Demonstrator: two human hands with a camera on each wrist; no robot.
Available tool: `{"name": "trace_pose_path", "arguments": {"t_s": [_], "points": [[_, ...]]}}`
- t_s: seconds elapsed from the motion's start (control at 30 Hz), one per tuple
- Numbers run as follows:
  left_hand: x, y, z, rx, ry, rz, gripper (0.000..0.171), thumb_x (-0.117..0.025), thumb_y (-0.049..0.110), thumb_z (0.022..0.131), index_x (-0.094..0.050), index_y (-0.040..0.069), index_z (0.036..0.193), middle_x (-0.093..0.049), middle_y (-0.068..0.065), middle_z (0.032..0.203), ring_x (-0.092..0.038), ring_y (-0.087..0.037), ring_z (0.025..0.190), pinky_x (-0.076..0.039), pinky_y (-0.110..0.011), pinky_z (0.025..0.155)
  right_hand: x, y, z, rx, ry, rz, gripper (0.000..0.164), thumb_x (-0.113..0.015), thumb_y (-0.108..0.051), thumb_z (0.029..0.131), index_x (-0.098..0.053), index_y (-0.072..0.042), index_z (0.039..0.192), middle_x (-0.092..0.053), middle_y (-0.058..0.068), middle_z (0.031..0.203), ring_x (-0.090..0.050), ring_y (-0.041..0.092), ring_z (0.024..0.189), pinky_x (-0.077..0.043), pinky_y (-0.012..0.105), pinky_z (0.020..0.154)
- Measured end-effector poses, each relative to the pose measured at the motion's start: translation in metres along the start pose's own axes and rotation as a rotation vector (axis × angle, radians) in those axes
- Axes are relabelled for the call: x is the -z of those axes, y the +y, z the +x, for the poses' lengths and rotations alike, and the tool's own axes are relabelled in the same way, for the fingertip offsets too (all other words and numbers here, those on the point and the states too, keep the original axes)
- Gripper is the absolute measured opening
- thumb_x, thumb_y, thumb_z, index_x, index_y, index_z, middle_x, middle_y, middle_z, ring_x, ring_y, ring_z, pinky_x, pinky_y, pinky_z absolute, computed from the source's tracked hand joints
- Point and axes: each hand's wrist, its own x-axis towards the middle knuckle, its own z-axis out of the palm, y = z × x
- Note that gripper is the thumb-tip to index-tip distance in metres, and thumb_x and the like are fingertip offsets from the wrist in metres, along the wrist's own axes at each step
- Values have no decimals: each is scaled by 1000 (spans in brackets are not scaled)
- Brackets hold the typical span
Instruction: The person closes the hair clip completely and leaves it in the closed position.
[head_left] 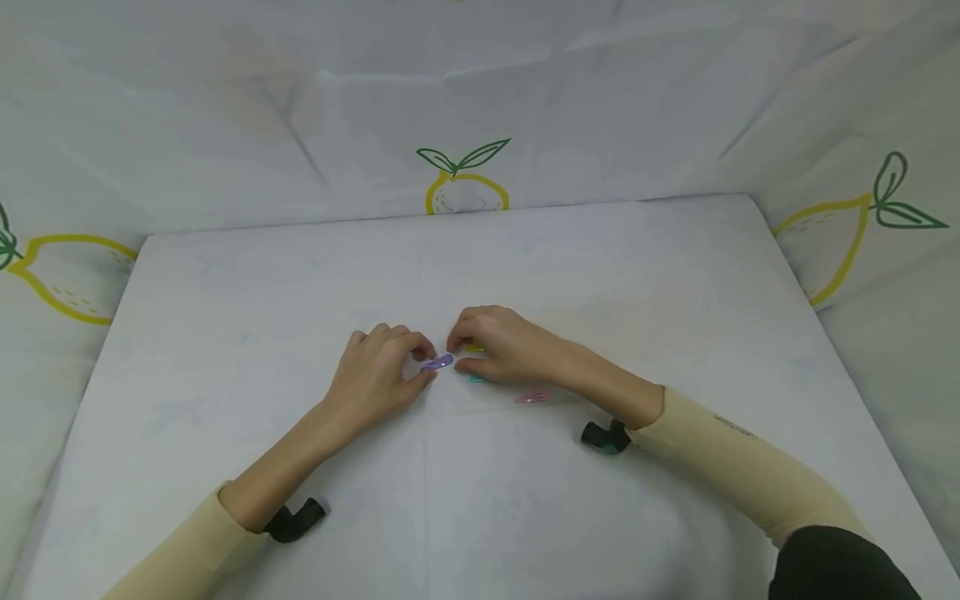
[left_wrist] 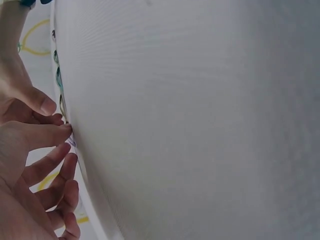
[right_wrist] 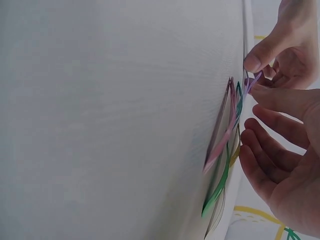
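Note:
A purple snap hair clip [head_left: 437, 362] sits between the two hands. My left hand [head_left: 377, 371] pinches it between thumb and forefinger, the other fingers loosely bent. In the right wrist view the purple clip's two parts stand apart. My right hand [head_left: 513, 343] is just to the right, its thumb tip close to the clip's end and a gap between thumb and forefinger. Beneath the right hand lie a yellow hair clip [head_left: 475, 348] and a teal hair clip [head_left: 477, 378], both partly hidden. A pink hair clip [head_left: 532, 397] lies nearer the right wrist.
A green hair clip [right_wrist: 216, 192] shows in the right wrist view, beyond the pink one. The white-covered table [head_left: 247, 308] meets a white cloth with lemon drawings [head_left: 467, 193] at its back and sides. Black wrist devices [head_left: 296, 521] hang beneath both sleeves.

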Motion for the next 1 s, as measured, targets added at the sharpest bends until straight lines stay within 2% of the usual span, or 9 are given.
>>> {"name": "trace_pose_path", "arguments": {"t_s": [0.37, 0.57, 1.0], "points": [[4, -6, -1, 20, -18, -43, 16, -89, 28, 89, -82, 21, 102, -77, 4, 96, -65, -20, 91, -43, -42, 82, 1, -2, 8, -20, -55, -8, 22, -82, -15, 97, -80, -7, 117, -77, 4, 117, -70, 19, 110, -56, 39, 105], [5, -6, -1, 40, -50, -59, 13, -88, 27, 90, -83, 22, 100, -76, 6, 94, -64, -19, 89, -43, -43, 83, 1, -5, 11, -13, -80, -24, 23, -82, -16, 97, -81, -7, 117, -77, 5, 118, -71, 20, 113, -55, 40, 108], [3, -7, 1, 58, -64, -98, 10, -87, 26, 91, -82, 21, 98, -76, 7, 91, -62, -17, 86, -42, -44, 85, 0, -5, 14, -4, -84, -40, 18, -83, -14, 96, -83, -8, 112, -75, 6, 115, -69, 21, 113, -56, 40, 106]]}}
